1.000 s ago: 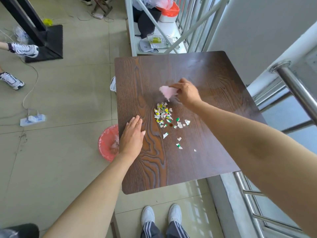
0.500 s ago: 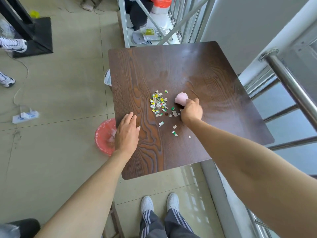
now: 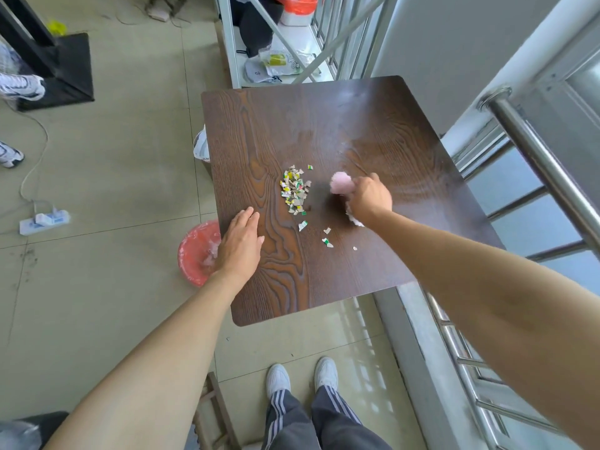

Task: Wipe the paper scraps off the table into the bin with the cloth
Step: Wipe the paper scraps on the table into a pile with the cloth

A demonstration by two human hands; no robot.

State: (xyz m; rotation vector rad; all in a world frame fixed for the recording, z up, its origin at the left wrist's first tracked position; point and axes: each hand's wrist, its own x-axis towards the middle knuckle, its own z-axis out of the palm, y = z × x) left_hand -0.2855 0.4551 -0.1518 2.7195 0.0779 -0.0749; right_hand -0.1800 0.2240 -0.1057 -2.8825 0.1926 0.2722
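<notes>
A heap of small coloured paper scraps (image 3: 294, 190) lies near the middle of the dark wooden table (image 3: 373, 125). A few loose scraps (image 3: 326, 241) are scattered nearer to me. My right hand (image 3: 370, 198) grips a pink cloth (image 3: 341, 183), pressed on the table just right of the heap. My left hand (image 3: 241, 243) rests flat with fingers together on the table's left edge. Below that edge, on the floor, stands the red bin (image 3: 198, 251), partly hidden by my left hand.
A steel railing (image 3: 535, 164) runs along the table's right side. A white shelf frame (image 3: 269, 43) with bags stands behind the table. A power strip (image 3: 43, 219) with its cable lies on the tiled floor at left. Someone's shoes (image 3: 19, 87) show at far left.
My right hand has brought the cloth down from behind the heap to the table on the heap's right side. The stray scraps near the heap's right are pushed in. My left hand has stayed put.
</notes>
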